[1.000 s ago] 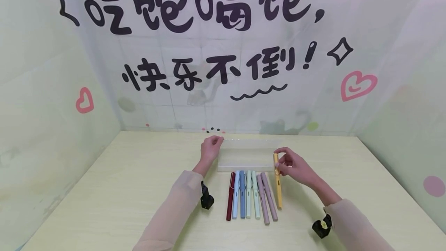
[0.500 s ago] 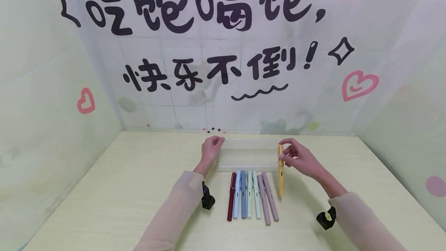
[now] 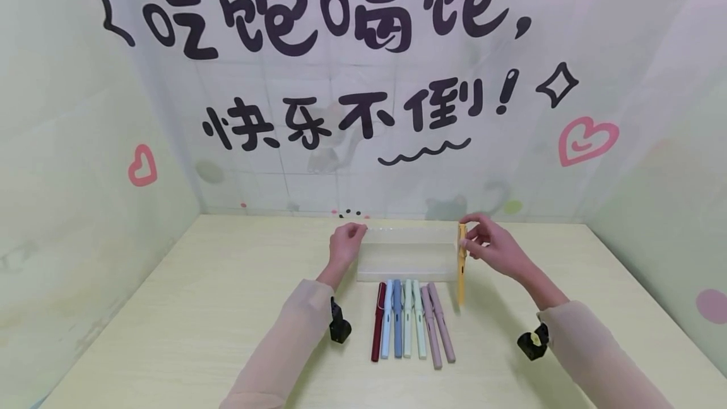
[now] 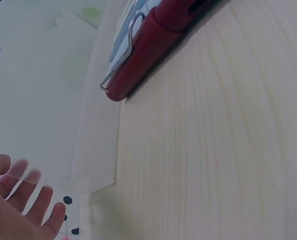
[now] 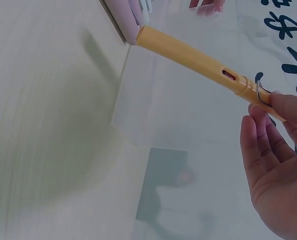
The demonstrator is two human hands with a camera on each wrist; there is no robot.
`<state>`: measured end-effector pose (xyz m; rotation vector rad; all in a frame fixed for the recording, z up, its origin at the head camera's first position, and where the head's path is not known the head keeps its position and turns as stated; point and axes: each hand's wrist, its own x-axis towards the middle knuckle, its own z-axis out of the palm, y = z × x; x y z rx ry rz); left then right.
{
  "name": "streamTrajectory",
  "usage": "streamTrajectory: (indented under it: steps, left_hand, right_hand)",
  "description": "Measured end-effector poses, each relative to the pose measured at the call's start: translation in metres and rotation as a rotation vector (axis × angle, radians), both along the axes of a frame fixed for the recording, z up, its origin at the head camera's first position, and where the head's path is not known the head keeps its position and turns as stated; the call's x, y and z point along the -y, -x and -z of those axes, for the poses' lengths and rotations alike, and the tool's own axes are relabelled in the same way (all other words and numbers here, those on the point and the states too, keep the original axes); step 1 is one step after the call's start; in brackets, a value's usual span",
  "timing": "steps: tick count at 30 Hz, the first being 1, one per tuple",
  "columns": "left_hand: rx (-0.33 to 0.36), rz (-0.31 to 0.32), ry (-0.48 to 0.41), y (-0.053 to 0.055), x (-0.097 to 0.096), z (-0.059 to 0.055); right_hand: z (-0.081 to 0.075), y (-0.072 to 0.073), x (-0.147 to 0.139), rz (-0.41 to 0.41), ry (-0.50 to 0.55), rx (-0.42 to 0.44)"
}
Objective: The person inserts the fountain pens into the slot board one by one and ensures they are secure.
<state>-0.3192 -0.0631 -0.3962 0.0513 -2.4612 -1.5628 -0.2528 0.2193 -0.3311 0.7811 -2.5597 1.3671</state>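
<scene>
- Where the backdrop (image 3: 363, 81) rises behind the work, we read large black Chinese characters, "吃饱喝饱," above "快乐不倒!", with pink hearts and a star outline beside them.
- We see a pale wood-grain tabletop (image 3: 199, 308), smooth and matte.
- On it lies a long, frosted translucent plastic box (image 3: 406, 254), rectangular and open at the top.
- In front of the box we count seven capped pens (image 3: 411, 326) lying side by side: dark red, pale blue, blue, two mint, two dusty pink, each with a wire clip.
- A yellow pen (image 3: 462, 264), a smooth cylinder, hangs upright at the box's right end, lifted off the tabletop.
- Our right hand (image 3: 491, 248) pinches the yellow pen near its clip.
- Our left hand (image 3: 345, 243) touches the box's left end with loosely curled fingers.
</scene>
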Motion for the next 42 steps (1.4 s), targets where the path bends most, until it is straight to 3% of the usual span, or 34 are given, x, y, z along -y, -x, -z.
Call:
streamTrajectory:
  steps: [5,15,23,28,31,38,42]
  left_hand:
    - [-0.002,0.002,0.003,-0.002,0.0,-0.001]
    - [-0.034,0.004,0.016,0.0,0.001,0.001]
    - [-0.04,0.013,0.021,0.002,0.002,0.003]
    - [-0.031,0.009,0.023,0.001,0.002,0.002]
    - [-0.033,0.009,0.024,0.001,0.002,0.003]
    - [-0.042,0.003,0.016,0.001,0.001,0.003]
    - [-0.047,0.008,0.021,0.001,0.001,0.004]
  right_hand:
    - [0.007,0.015,-0.009,0.023,-0.003,0.0]
    - [-0.001,0.026,-0.012,0.051,-0.004,-0.081]
    - [-0.026,0.008,0.005,0.107,-0.032,-0.152]
    - [-0.029,0.006,0.008,0.129,-0.041,-0.202]
    - [-0.025,0.011,0.005,0.133,-0.023,-0.214]
    - [0.002,0.036,-0.01,0.163,-0.031,-0.212]
    - [0.011,0.041,-0.013,0.17,-0.03,-0.218]
